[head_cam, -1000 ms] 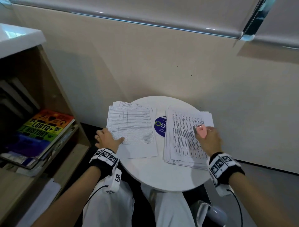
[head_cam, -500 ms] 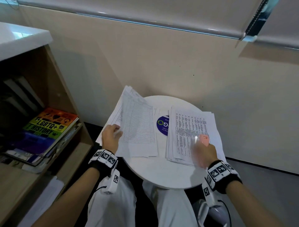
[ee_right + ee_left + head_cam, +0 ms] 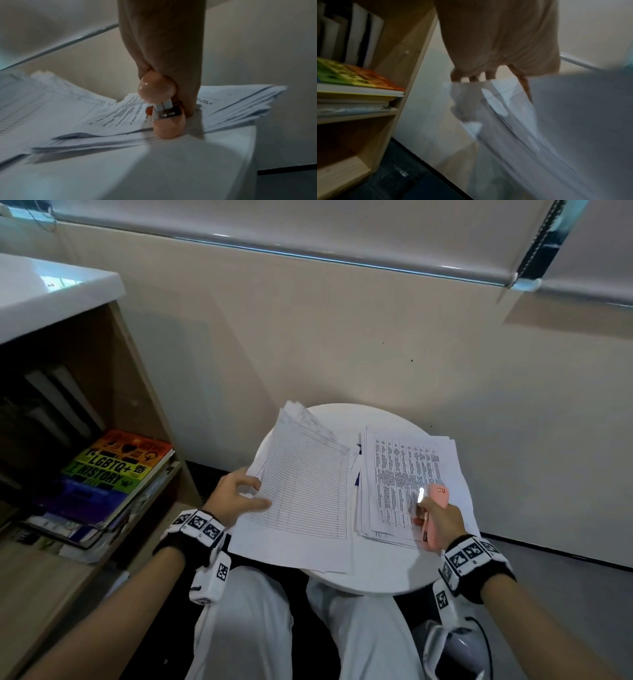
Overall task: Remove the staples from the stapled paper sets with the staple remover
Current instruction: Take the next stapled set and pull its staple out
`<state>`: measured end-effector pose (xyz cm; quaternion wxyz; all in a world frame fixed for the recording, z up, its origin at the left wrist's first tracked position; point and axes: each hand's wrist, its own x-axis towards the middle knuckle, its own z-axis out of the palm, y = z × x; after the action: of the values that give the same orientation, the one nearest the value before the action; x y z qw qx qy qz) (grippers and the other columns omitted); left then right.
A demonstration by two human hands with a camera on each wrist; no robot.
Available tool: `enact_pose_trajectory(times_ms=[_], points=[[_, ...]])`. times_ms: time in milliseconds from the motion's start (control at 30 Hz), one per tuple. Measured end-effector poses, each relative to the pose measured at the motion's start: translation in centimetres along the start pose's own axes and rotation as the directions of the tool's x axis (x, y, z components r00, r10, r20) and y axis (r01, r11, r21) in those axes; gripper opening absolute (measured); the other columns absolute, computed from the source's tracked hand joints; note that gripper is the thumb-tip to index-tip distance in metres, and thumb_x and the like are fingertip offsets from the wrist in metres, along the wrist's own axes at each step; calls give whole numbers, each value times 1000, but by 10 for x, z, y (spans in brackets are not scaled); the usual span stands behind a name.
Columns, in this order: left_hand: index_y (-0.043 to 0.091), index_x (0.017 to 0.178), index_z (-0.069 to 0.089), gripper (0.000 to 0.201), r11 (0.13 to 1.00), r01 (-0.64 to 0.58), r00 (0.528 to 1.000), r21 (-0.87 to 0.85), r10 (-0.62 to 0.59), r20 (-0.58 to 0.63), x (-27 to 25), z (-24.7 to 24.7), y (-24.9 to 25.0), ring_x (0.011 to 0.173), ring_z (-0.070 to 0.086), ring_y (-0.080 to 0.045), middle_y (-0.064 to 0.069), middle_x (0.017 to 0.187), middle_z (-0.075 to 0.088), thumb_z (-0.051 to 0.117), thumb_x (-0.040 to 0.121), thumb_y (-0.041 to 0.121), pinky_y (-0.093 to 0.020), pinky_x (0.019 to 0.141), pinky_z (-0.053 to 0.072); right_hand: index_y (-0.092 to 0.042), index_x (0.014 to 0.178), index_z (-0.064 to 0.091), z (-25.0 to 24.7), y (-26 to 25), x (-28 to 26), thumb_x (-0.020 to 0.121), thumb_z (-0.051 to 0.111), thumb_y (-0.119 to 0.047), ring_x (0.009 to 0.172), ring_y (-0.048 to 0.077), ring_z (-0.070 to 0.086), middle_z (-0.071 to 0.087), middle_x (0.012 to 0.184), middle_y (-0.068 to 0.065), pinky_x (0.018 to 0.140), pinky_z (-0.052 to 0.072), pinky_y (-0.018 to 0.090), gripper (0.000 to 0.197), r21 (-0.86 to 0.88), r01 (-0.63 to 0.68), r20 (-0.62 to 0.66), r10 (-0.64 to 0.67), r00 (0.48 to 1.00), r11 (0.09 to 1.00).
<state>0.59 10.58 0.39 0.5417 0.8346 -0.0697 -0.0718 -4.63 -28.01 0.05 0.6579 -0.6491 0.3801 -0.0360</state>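
Note:
Two paper piles lie on a small round white table [image 3: 373, 577]. My left hand [image 3: 236, 494] grips the left edge of the lined-form paper set [image 3: 305, 491], thumb on top, and holds it lifted and tilted over the table's left side; in the left wrist view the sheets [image 3: 513, 115] are blurred below the fingers. The printed-text stack [image 3: 407, 474] lies flat on the right. My right hand [image 3: 442, 518] holds a pink staple remover [image 3: 433, 511] at that stack's near right edge; in the right wrist view the remover [image 3: 163, 108] rests on the stack [image 3: 231, 102].
A wooden shelf unit [image 3: 113, 392] stands to the left, with a rainbow-covered book [image 3: 116, 463] on a pile of books. A beige wall [image 3: 342, 344] runs behind the table. My white-trousered legs [image 3: 363, 631] are under the table's near edge.
My left hand lifted the lined-form set off the table and swung it toward the middle, covering the blue disc. My right hand drew the staple remover back toward the printed stack's near edge.

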Motion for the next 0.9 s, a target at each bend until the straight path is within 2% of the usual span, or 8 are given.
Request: enact_pose_trajectory(times_ms=[133,233,400,500,633,733,800,900], points=[[1,89,73,19,1000,-28,998,-6,28,50,-4,-6,14,90,71,-16,3,92,76,79,73,10,-45,85,55,1,93,55,-2,0,2,91,57,-6,59,20,56,57,74,13,54,49,28,7,31,-47,11,47,999,998],[-14,100,59,27,983,-77,996,-168,70,-47,-23,-10,23,93,70,-23,-3,96,74,70,79,-2,-30,75,57,7,102,59,-4,4,7,87,64,-12,74,28,60,63,85,18,70,51,37,25,-66,-49,0,49,999,997],[34,132,30,75,893,-112,992,-437,74,-102,-62,-12,41,107,65,-8,14,119,64,65,81,-7,-30,84,56,3,103,60,-5,3,3,88,63,-15,69,24,58,62,82,15,63,49,32,23,-119,-26,19,29,999,993],[40,134,36,67,973,-33,997,-227,47,57,-79,14,41,124,47,2,20,138,45,65,83,7,-27,106,41,0,95,59,-7,-3,-2,88,61,-12,60,22,57,60,75,13,51,50,27,15,-64,-82,45,85,995,995],[17,144,34,63,924,352,892,-146,-284,352,-95,56,27,124,43,-9,4,142,39,64,88,18,-20,100,39,-3,91,58,-5,-8,-13,88,61,-21,53,20,52,58,73,12,44,45,22,18,30,-110,17,110,994,993],[17,147,29,78,954,298,828,34,-276,488,-95,64,14,137,35,-12,2,151,32,68,83,39,-29,114,32,-4,105,60,0,-16,-19,88,62,-28,54,19,50,58,76,10,48,48,27,29,-94,51,-30,-54,998,994],[23,140,40,68,956,186,856,226,-271,440,-89,63,8,137,34,-16,-1,146,36,64,82,50,-28,114,30,-4,115,53,8,-25,-26,88,63,-26,53,19,51,58,80,11,45,48,27,36,-170,102,43,-96,994,980],[30,121,55,39,898,108,988,426,-146,56,-81,60,16,113,33,-17,0,119,34,64,85,42,-28,99,35,-1,123,39,33,-40,-44,82,65,-9,54,18,54,58,86,14,45,50,28,49,-229,98,255,-38,966,968]])
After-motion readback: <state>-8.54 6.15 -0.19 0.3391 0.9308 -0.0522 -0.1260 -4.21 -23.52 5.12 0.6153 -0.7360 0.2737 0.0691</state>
